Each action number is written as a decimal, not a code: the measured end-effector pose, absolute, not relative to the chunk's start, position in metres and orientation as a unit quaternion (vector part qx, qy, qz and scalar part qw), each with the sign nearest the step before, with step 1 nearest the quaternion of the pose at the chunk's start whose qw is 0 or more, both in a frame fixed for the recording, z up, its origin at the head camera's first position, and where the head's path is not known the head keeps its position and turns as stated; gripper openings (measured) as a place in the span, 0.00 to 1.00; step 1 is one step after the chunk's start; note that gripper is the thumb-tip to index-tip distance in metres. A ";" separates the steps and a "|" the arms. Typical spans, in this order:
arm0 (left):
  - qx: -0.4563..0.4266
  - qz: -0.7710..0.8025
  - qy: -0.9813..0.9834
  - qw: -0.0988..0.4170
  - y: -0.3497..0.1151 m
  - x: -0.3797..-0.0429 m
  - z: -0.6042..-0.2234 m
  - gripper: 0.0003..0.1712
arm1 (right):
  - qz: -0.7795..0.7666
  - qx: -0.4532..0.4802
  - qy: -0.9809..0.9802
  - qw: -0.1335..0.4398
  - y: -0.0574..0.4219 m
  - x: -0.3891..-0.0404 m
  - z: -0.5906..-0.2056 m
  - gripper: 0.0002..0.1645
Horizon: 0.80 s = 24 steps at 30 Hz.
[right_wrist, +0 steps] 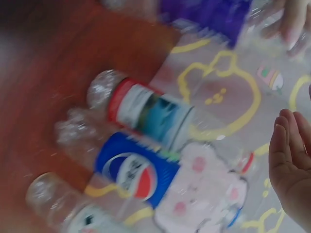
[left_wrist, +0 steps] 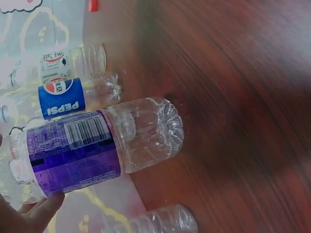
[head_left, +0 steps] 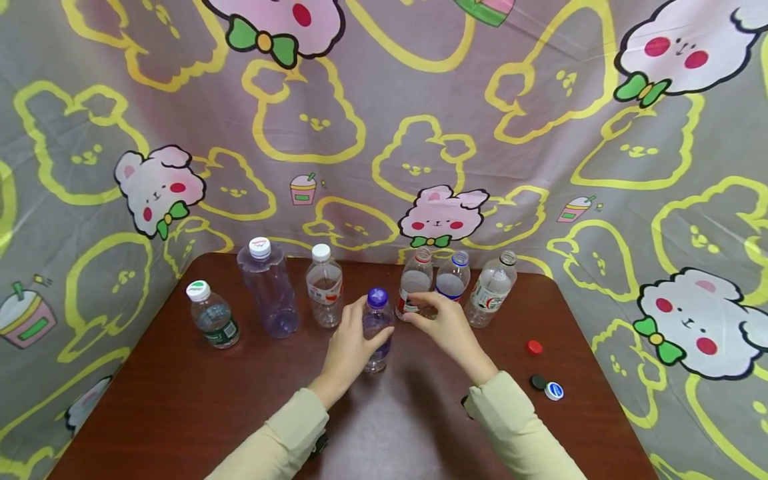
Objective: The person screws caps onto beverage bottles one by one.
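Observation:
My left hand (head_left: 350,337) grips a clear plastic bottle with a purple label (left_wrist: 75,150) by its upper part, near the middle of the table. Its purple cap (head_left: 377,297) is on the neck. To the right of that bottle is my right hand (head_left: 443,325), held apart from it, thumb and fingers spread with nothing between them. In the head view this hand overlaps a red-labelled bottle (head_left: 418,275) and a Pepsi bottle (head_left: 454,273), both uncapped, standing behind it. The right wrist view has the fingers (right_wrist: 286,141) at its right edge.
A third uncapped bottle (head_left: 493,291) stands at the back right. Loose red (head_left: 534,347), black (head_left: 537,382) and blue-white caps (head_left: 555,391) lie at the right. Capped at the left are a green-labelled bottle (head_left: 217,325), a tall purplish bottle (head_left: 273,293) and a white-capped bottle (head_left: 325,283). Patterned cloth (head_left: 336,180) hangs behind.

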<state>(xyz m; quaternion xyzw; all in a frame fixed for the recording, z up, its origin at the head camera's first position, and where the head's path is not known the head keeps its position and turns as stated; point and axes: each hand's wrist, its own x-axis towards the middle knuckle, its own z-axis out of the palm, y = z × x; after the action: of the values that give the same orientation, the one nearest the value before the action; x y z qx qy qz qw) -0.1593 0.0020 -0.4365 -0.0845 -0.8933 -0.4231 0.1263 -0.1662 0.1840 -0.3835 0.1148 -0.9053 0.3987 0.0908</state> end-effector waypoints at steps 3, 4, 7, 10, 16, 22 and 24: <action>-0.075 -0.415 -0.898 0.124 -0.011 -0.154 -0.435 0.42 | 0.390 0.092 -0.911 0.092 0.204 -0.160 -0.394 0.18; -0.071 -0.412 -0.900 0.124 -0.017 -0.152 -0.435 0.42 | 0.386 0.084 -0.914 0.091 0.212 -0.159 -0.397 0.18; -0.056 -0.409 -0.903 0.122 -0.033 -0.147 -0.436 0.42 | 0.372 0.053 -0.922 0.091 0.236 -0.153 -0.409 0.17; -0.040 -0.409 -0.903 0.122 -0.050 -0.143 -0.436 0.43 | 0.362 0.019 -0.928 0.087 0.261 -0.148 -0.418 0.16; 0.004 -0.415 -0.900 0.131 -0.078 -0.138 -0.432 0.45 | 0.348 -0.051 -0.934 0.065 0.305 -0.137 -0.429 0.17; 0.064 -0.417 -0.899 0.116 -0.108 -0.134 -0.429 0.42 | 0.319 -0.108 -0.941 0.042 0.339 -0.128 -0.435 0.22; 0.077 -0.417 -0.899 0.106 -0.116 -0.133 -0.429 0.42 | 0.312 -0.125 -0.941 0.033 0.349 -0.126 -0.439 0.23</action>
<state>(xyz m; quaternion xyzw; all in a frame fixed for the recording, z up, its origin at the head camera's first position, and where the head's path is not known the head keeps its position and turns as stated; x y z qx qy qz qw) -0.1327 -0.1161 -0.4285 0.0772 -0.8994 -0.4170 0.1058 -0.1262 0.3494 -0.4393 -0.1251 -0.9412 0.3120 0.0329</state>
